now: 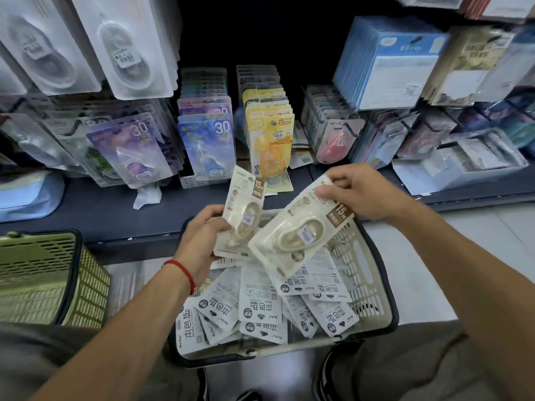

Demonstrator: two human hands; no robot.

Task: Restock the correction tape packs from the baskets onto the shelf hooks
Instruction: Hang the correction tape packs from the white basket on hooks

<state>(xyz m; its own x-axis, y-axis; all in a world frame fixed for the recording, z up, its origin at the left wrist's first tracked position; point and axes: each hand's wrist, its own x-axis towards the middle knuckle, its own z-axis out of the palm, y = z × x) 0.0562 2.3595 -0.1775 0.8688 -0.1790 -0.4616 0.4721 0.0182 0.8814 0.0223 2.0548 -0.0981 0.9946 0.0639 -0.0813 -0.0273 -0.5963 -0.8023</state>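
A white plastic basket (373, 273) stands on the floor between my knees, with several cream correction tape packs (260, 308) lying face down in it. My left hand (199, 241) grips the lower part of one cream pack (246, 209), which stands upright above the basket. My right hand (359, 192) pinches the top of a second cream pack (301, 230), tilted face up over the basket. Behind them the shelf hooks carry rows of hanging packs, among them yellow packs (270, 131) and blue packs (210, 146).
A green basket (43, 273) stands at the left on the floor. The dark shelf ledge (101, 209) runs across in front of the hanging goods. Purple packs (130, 149), pink packs (333, 140) and large white blister packs (121, 44) hang on neighbouring hooks.
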